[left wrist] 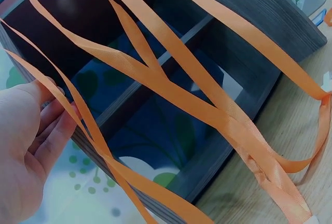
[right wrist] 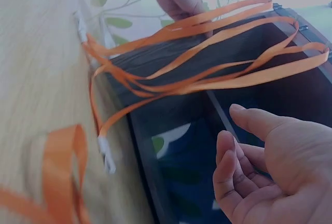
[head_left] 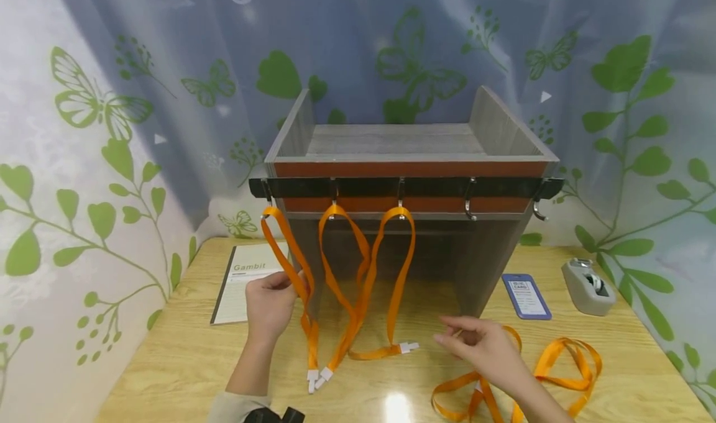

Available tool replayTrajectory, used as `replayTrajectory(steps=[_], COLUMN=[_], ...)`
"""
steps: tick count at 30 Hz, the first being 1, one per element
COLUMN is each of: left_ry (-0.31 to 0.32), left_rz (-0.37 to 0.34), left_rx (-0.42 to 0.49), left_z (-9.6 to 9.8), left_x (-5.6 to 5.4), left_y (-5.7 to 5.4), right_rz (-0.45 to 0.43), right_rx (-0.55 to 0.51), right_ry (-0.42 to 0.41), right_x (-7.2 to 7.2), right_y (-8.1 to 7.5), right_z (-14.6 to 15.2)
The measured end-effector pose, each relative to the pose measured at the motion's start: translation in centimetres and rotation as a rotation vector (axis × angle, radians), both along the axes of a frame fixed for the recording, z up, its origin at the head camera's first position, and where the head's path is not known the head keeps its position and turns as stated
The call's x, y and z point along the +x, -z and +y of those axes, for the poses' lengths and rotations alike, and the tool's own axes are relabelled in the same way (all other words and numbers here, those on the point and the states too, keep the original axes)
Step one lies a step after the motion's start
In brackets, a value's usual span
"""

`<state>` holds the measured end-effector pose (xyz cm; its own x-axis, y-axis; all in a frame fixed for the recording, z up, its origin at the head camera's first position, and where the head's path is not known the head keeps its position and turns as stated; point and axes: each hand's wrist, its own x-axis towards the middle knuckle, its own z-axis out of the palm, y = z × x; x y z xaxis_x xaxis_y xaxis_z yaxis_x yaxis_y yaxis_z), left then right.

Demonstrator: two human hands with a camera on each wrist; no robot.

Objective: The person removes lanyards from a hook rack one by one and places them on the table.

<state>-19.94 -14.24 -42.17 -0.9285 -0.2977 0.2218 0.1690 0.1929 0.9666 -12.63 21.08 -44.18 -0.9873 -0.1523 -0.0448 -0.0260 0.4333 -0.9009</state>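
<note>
Three orange lanyards hang from the left, second and middle hooks of a black hook rail (head_left: 431, 187). Beside the leftmost lanyard (head_left: 313, 342) is my left hand (head_left: 272, 302). Its loosely bent fingers lie behind the strap (left wrist: 62, 97) in the left wrist view; contact is hard to judge. The second lanyard (head_left: 330, 274) and third lanyard (head_left: 398, 292) cross lower down, their white clips near the tabletop. To the right my right hand (head_left: 489, 351) hovers with fingers half curled and nothing held, above loose orange lanyards (head_left: 565, 382) on the table.
Behind the rail stands a grey wooden shelf unit (head_left: 478, 261). Two hooks (head_left: 470, 210) at the rail's right carry nothing. A blue ID card holder (head_left: 527, 297) and a tape dispenser (head_left: 588, 286) lie at right. A notebook (head_left: 237, 289) lies at left on the wooden table (head_left: 179, 354).
</note>
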Motion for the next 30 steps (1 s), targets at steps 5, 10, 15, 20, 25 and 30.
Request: replayTrajectory(steps=[5,10,15,20,25,30], left_ry=[0.008,0.013,0.006,0.003,0.0,-0.041], left_rz=[0.007,0.033,0.001,-0.025,-0.006,0.022], left_rx=[-0.007,-0.019,-0.003,0.007,-0.027,-0.056], left_z=[0.2,0.1,0.0,0.1,0.2,0.5], left_x=[-0.1,-0.1,0.0,0.4,0.5,0.5], left_y=[-0.1,-0.3,-0.1,0.2,0.3,0.1], right_rz=[0.05,0.093,0.097,0.075,0.137,0.243], right_rx=[-0.05,-0.092,-0.13,-0.184,-0.175,-0.166], right_ry=[-0.013,-0.042,-0.057,-0.07,-0.079,-0.09], right_x=[-1.2,-2.5,-3.1,-3.3,-3.8,-4.5], right_y=[-0.7,-1.4,-2.1,-2.6,-3.2,-3.7], right_z=[-1.8,-3.5,-4.8,-5.9,-6.9,-8.2])
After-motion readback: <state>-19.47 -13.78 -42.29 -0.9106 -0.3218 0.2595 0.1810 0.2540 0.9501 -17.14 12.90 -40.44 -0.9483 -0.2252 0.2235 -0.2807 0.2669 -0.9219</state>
